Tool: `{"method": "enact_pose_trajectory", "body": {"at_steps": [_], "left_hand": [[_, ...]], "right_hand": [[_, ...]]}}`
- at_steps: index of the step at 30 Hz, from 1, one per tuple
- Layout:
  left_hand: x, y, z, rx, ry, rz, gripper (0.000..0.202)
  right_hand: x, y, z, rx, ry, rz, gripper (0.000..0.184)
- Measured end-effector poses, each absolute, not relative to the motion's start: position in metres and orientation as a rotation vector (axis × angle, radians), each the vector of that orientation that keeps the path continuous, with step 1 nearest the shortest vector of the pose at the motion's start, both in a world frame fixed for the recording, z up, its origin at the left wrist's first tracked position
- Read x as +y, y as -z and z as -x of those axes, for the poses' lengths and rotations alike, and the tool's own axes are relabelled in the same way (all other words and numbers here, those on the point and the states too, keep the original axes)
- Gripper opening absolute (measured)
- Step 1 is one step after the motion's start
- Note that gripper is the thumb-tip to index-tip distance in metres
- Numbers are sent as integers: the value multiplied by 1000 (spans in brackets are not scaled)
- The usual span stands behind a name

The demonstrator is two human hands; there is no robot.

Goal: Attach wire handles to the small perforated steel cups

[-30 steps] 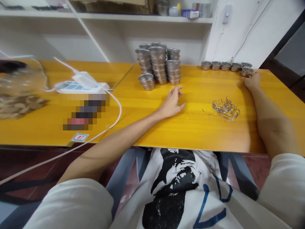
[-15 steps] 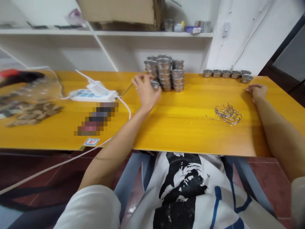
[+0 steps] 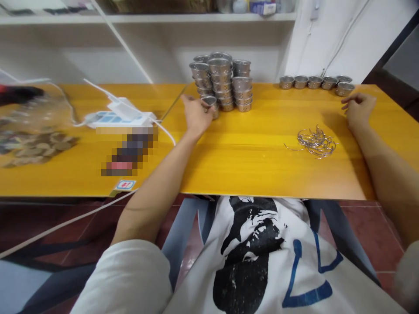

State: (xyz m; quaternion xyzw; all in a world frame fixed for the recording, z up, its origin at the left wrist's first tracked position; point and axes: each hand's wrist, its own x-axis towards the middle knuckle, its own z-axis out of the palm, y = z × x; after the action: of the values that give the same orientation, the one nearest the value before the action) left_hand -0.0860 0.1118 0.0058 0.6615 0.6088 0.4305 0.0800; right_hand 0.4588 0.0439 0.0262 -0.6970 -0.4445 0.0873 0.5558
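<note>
My left hand [image 3: 198,117] is closed around the side of a small perforated metal cup [image 3: 214,110], thumb towards me. That cup stands at the front left of several stacks of matching metal cups [image 3: 224,78]. At the right, my right hand [image 3: 360,109] hovers over the table with loosely bent fingers apart, and I see nothing in it. Just beyond its fingertips is the nearest cup [image 3: 345,89] of a short row of single cups [image 3: 301,82]. A tangle of thin curved metal wires [image 3: 317,142] lies on the table between my hands.
A white power strip [image 3: 121,118] with cables rests left of my left arm, beside a blurred-out object [image 3: 131,150]. Further left are a pile of tan discs [image 3: 49,146] and a dark sleeve [image 3: 21,95]. A white shelf [image 3: 157,18] runs behind the table [image 3: 245,170].
The view has tipped downward, so everything appears higher. My left hand stays at the same cup. The fingers of my right hand have parted a little, near the row.
</note>
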Motion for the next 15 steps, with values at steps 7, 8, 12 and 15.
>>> {"method": "enact_pose_trajectory", "body": {"at_steps": [7,8,12,15], "left_hand": [[114,-5,82,1860,-1347,-1954,40],[114,-5,81,1858,-1352,-1957,41],[115,-2,79,1826,-1386,-1988,54],[113,-2,76,1764,-1424,-1992,60]], "right_hand": [[3,-62,-367,-1831,-217,1453,31],[-7,-66,-350,-2006,-161,1421,25],[-41,-70,-298,-2523,79,1471,14],[-58,-68,-285,-2775,96,1596,34]]}}
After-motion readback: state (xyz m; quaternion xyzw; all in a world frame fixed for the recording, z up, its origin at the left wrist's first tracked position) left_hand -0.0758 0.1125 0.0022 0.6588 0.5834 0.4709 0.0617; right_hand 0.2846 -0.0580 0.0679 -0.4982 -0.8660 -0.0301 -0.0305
